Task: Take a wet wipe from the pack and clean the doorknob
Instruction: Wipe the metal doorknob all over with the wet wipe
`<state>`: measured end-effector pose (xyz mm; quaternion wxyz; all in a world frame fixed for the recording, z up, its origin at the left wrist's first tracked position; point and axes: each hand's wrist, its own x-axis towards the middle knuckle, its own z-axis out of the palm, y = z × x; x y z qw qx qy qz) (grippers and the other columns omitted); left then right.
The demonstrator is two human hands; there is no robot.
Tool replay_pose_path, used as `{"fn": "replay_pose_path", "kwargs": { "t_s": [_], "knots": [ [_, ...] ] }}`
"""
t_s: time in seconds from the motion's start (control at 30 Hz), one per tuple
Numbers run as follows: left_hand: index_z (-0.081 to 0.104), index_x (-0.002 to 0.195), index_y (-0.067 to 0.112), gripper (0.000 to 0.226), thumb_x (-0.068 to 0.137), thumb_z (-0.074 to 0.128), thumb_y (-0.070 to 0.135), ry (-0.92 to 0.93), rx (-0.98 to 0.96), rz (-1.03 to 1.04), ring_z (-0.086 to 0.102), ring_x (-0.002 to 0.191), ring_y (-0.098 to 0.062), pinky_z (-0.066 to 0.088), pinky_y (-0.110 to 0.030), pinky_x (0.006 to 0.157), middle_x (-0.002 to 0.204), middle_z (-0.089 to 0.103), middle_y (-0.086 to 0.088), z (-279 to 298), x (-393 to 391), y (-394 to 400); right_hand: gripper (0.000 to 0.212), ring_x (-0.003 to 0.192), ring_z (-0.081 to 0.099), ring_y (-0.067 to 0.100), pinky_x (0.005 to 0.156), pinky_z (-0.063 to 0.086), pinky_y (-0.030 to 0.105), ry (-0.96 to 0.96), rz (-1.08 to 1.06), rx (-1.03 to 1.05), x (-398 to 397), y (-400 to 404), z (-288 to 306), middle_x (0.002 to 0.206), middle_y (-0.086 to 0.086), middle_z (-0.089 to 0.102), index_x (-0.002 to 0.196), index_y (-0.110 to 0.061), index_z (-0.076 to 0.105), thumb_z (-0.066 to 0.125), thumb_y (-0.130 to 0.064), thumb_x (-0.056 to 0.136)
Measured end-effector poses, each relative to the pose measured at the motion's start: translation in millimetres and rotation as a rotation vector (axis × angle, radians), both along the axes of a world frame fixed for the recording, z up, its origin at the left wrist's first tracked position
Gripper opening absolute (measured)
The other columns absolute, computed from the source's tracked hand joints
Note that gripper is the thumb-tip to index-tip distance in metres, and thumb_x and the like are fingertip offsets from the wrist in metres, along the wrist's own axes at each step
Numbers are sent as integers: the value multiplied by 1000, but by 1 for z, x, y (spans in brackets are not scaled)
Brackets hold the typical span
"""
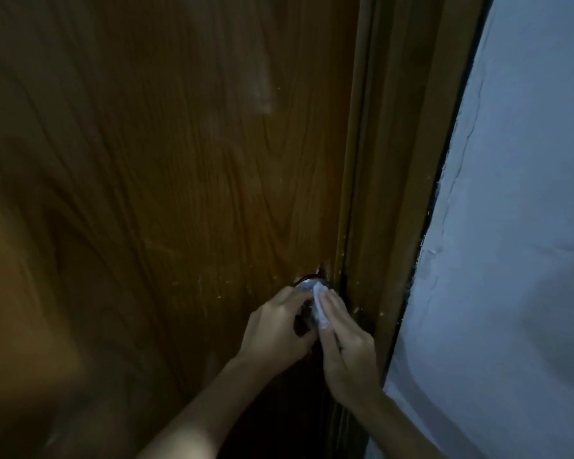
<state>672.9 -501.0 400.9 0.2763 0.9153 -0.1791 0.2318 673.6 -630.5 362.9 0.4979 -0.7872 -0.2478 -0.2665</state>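
A round metal doorknob sits low on the brown wooden door, close to its right edge. My right hand presses a white wet wipe against the knob's right side, fingers flat on the wipe. Cupped around the knob's left side is my left hand, its fingers curled over the metal. Both hands cover most of the knob; only its shiny top rim shows. The wipe pack is not in view.
The door frame runs down just right of the knob. A pale blue-white wall with cracked paint fills the right side. The scene is dim.
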Motion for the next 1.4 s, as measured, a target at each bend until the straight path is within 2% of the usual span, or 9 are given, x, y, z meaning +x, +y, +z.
{"fn": "replay_pose_path", "kwargs": {
  "t_s": [0.13, 0.27, 0.4, 0.77, 0.9, 1.03, 1.17, 1.3, 1.4],
  "knots": [
    [51, 117, 26, 44, 77, 68, 30, -6, 0, 64, 52, 96, -2, 43, -13, 77, 116, 57, 7, -3, -2, -3, 42, 131, 44, 18, 106, 39, 32, 99, -71, 115, -13, 6, -20, 141, 9, 47, 138, -22, 25, 32, -24, 97],
    [49, 119, 29, 44, 79, 65, 27, 2, -3, 29, 49, 95, 2, 41, -9, 75, 117, 56, 6, -1, -2, -3, 48, 142, 19, 10, 116, 16, 23, -5, 51, -49, -9, 9, -15, 152, 2, 27, 142, -12, 27, 31, -27, 96],
    [52, 115, 26, 42, 76, 68, 28, 2, -17, 61, 51, 96, -1, 43, -15, 78, 115, 56, 6, -1, -2, -5, 60, 125, 51, 24, 101, 45, 38, 122, -45, 86, -5, 3, -12, 137, 15, 51, 141, -13, 28, 22, -49, 94],
    [54, 116, 22, 42, 77, 68, 25, 16, -40, 34, 52, 95, -3, 48, -19, 77, 116, 57, 4, 1, -2, -3, 48, 140, 16, 0, 111, 16, 9, 43, 34, 25, -12, 4, -18, 152, -5, 20, 142, -19, 16, 30, -21, 96],
    [54, 116, 24, 44, 75, 70, 29, 18, -48, 45, 53, 96, -4, 49, -21, 79, 115, 56, 6, 0, -2, -3, 42, 127, 45, 8, 102, 38, 14, 135, -27, 112, -5, -1, -14, 141, 6, 47, 139, -16, 27, 27, -26, 98],
    [55, 115, 23, 42, 75, 70, 24, 22, -71, 37, 51, 89, -2, 42, -13, 71, 113, 58, 4, -3, -2, -3, 43, 134, 32, 3, 107, 28, 11, 4, -13, 12, -11, 0, -12, 143, 7, 37, 136, -3, 36, 37, -12, 94],
    [56, 113, 25, 45, 72, 73, 27, 32, -134, 61, 54, 95, -3, 48, -20, 79, 110, 56, 9, -5, -1, -5, 47, 101, 57, -10, 79, 42, -1, 109, -81, 117, -6, -3, -15, 115, 3, 64, 134, -8, 41, 33, -28, 92],
    [56, 114, 23, 43, 74, 71, 23, 29, -134, 38, 54, 94, -4, 51, -22, 77, 111, 58, 6, -7, 0, -3, 48, 134, 33, 4, 108, 31, 14, -26, -19, -13, -12, 0, -8, 141, 5, 39, 134, -1, 38, 33, -26, 94],
    [57, 113, 23, 42, 74, 71, 22, 35, -156, 33, 55, 94, -5, 52, -24, 79, 110, 58, 5, -7, 0, -5, 44, 130, 32, -8, 103, 30, 5, 18, -33, 28, -3, -3, -7, 139, 2, 41, 136, -8, 36, 35, -24, 95]
  ]
}}
